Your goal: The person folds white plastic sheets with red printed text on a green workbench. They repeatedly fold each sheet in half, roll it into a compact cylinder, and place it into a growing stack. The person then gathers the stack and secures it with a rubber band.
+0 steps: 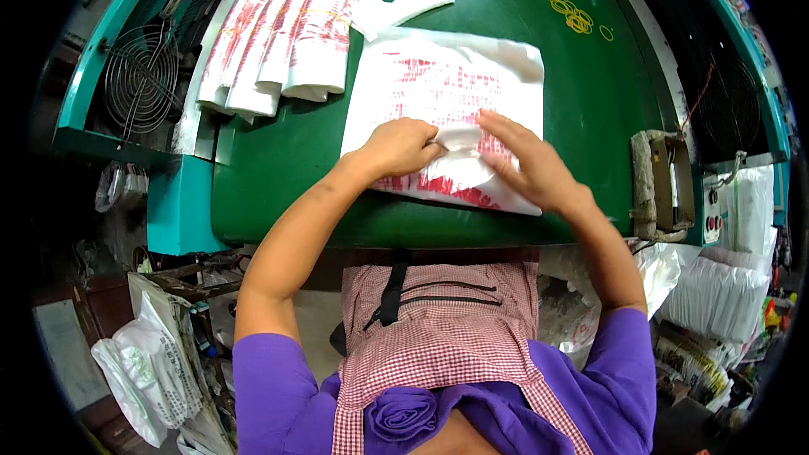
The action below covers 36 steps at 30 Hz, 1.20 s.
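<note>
A flat stack of white plastic bags (455, 84) with red print lies in front of me on the green belt (590, 126), its near edge not far from the belt's front. My left hand (400, 149) rests on the stack's left half, fingers curled in and closed on the creased plastic. The fingertips are partly hidden. Over the right half, my right hand (535, 164) touches the bags with its fingers stretched out and apart. Creases in the plastic run between the two hands.
Several rolled bundles of printed bags (316, 42) lie at the far left, tied with bands. A crumpled white plastic piece (409, 4) sits behind the stack. Yellow rubber bands (575, 18) are scattered at the far right. A worn box (661, 181) stands at the belt's right edge.
</note>
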Available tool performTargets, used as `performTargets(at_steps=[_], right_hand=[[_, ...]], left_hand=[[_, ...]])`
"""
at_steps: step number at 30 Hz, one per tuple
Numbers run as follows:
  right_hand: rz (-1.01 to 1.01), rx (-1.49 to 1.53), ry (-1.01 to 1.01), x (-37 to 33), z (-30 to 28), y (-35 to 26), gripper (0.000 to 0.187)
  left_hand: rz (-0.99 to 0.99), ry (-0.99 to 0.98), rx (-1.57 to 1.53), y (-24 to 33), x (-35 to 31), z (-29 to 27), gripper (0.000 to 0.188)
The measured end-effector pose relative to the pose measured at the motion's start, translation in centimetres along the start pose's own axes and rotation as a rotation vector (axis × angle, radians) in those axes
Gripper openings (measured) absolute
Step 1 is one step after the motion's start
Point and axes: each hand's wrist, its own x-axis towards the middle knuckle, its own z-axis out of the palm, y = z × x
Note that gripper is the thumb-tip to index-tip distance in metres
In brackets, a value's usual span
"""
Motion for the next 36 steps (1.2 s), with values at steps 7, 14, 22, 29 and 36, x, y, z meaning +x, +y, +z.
performTargets(at_steps=[7, 14, 22, 29, 36], right_hand=[[-0.067, -0.345, 0.0, -2.6, 4.0, 1.6, 0.07], [0.303, 1.031, 0.073, -8.6, 5.0, -3.1, 0.048], [0.638, 1.454, 0.221, -6.3, 1.9, 4.4, 0.054], [-0.331, -0.072, -0.315, -7.1, 0.7, 2.1, 0.053], [-0.449, -0.383, -0.411, -3.9, -2.0, 4.5, 0.047]], left_hand=[[0.384, 0.389, 0.331, 1.6, -5.5, 2.5, 0.046], [0.184, 0.24, 0.315, 1.8, -2.3, 1.7, 0.035], [0.424, -0.162, 0.084, 1.2, -7.3, -0.7, 0.026], [0.272, -0.218, 0.099, 0.7, -6.6, -2.0, 0.026], [0.596, 0.163, 0.491, 4.8, -2.8, -6.0, 0.019]])
